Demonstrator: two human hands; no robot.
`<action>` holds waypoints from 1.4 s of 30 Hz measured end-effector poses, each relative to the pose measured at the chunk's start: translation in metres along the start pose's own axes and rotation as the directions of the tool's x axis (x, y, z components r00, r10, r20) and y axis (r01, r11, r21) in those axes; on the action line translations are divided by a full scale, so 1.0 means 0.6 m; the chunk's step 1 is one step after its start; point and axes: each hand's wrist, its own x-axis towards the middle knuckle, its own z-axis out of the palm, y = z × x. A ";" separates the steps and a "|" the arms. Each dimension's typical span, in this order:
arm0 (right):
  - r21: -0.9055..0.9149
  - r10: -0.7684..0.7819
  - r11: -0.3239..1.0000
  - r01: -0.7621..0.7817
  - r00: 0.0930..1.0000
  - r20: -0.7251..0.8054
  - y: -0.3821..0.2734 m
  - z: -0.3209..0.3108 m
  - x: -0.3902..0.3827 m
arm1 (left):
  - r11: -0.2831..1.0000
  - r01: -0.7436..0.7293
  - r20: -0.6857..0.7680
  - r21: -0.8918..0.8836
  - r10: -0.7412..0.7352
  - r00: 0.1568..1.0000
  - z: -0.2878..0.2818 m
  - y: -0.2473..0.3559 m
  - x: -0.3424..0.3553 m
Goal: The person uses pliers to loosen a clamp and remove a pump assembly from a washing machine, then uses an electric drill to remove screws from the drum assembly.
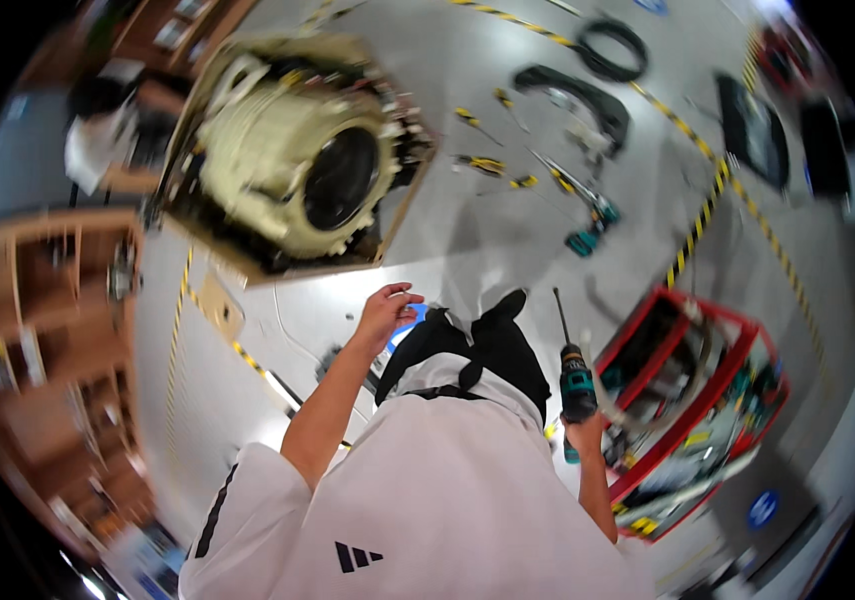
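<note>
My left hand (387, 315) is held out over the floor near my legs, empty, fingers apart and slightly curled. My right hand (583, 432) grips a teal and black cordless drill (575, 385) with a long bit pointing away from me, beside a red-framed cart (748, 355) of tools and parts with a pale hose over it. Ahead on the left stands an opened appliance (257, 160) with a cream drum housing and dark round opening. On the floor ahead lie another teal drill (582, 241), yellow-handled screwdrivers (485, 163) and a curved black part (602, 105).
A co-worker (97, 140) is beside the appliance at upper left. Wooden shelving (27, 400) stands along the left. A coiled black hose (632, 52), dark panels (755, 135), yellow-black floor tape (692, 245), a cardboard piece (219, 305) and a white cable (292, 340) lie around.
</note>
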 end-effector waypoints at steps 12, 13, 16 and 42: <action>-0.629 -0.057 0.582 0.515 0.798 0.600 -0.185 -0.073 0.194 | 0.632 -0.295 -0.608 -0.717 -0.359 0.708 -0.214 -0.566 -0.163; -0.709 -0.011 0.393 0.585 0.774 0.632 -0.189 -0.062 0.232 | 0.562 -0.314 -0.603 -0.765 -0.454 0.656 -0.193 -0.652 -0.182; -0.617 -0.192 0.314 0.722 0.685 0.703 -0.265 -0.036 0.266 | 0.406 -0.219 -0.456 -0.887 -0.698 0.553 -0.099 -0.803 -0.237; -0.212 0.236 -0.147 0.966 0.242 0.941 -0.554 0.310 0.338 | -0.023 -0.622 -0.340 -0.783 -0.821 0.458 0.438 -0.660 -0.199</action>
